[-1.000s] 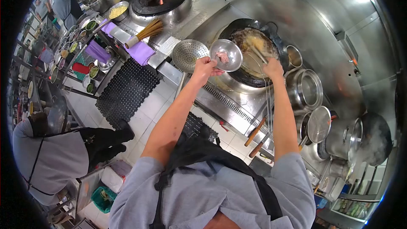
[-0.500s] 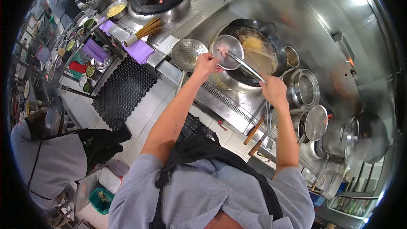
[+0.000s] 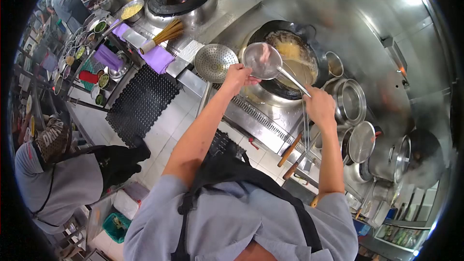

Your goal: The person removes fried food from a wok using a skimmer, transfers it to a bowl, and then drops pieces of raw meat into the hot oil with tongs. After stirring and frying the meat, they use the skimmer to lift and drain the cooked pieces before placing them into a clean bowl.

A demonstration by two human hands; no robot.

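We hold the small steel bowl [image 3: 262, 60] in our left hand [image 3: 238, 75], fingers pinched on its near rim, tilted so its mouth faces the wok [image 3: 290, 58]. The bowl sits at the wok's left edge, above the rim, with a pale piece of meat [image 3: 264, 54] inside. Our right hand [image 3: 319, 106] is closed around a long metal tool [image 3: 290, 78] — tongs or chopsticks, we cannot tell which. The tool's long axis runs from the right hand up and left into the bowl, so the bowl lies ahead-left of the right hand and the wok's bubbling contents just beyond it; the left hand is nearer.

Against the frame 0.5 s earlier, the bowl is tipped further toward the wok, and the right hand has shifted slightly right. A perforated skimmer [image 3: 212, 62] rests just left of the bowl.
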